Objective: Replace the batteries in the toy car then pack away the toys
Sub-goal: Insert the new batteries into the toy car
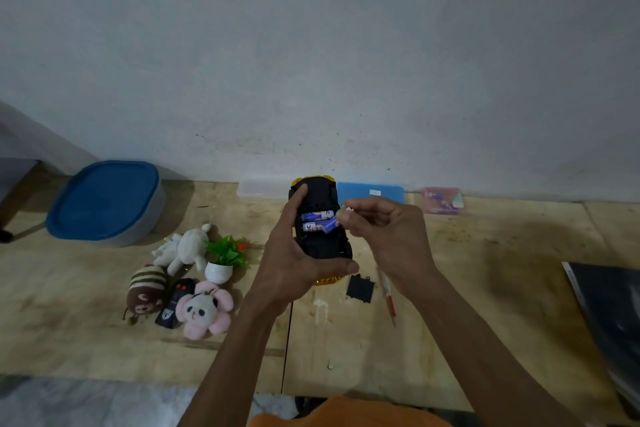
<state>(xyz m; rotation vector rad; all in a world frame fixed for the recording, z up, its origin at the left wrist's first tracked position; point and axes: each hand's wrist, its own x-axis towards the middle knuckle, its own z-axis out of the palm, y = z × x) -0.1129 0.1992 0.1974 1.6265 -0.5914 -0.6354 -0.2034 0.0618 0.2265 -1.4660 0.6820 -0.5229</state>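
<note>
In the head view, the left hand (294, 260) cradles the black and yellow plastic toy car (322, 236) upside down above the pale plywood table (485, 270), fingers curled round its left flank and the thumb hooked along its near end. The battery bay is open, and two blue and white cylindrical batteries (317, 220) lie side by side in it. The right hand (384, 229) pinches a third blue battery (330, 224) between thumb and forefinger, one end tilted down into the bay at its right edge.

On the table just near and right of the car lies the small black battery cover (360, 288), and right of that a thin red-handled screwdriver (389, 298). To the left sits a cluster of soft toys: a white plush rabbit (183, 248), a brown striped plush bee (147, 291), a pink plush panda flower (204, 310), a black remote control (175, 302) and a small white pot with a green plastic plant (223, 260). Far left stands a grey tub with a blue lid (104, 201).

The car looks light and rigid, with a smooth shell that could slip, so holding it by the flanks seems sound. The battery is probably small, hard and slick; it likely needs to be pressed against the spring end first, then pushed flat.
</note>
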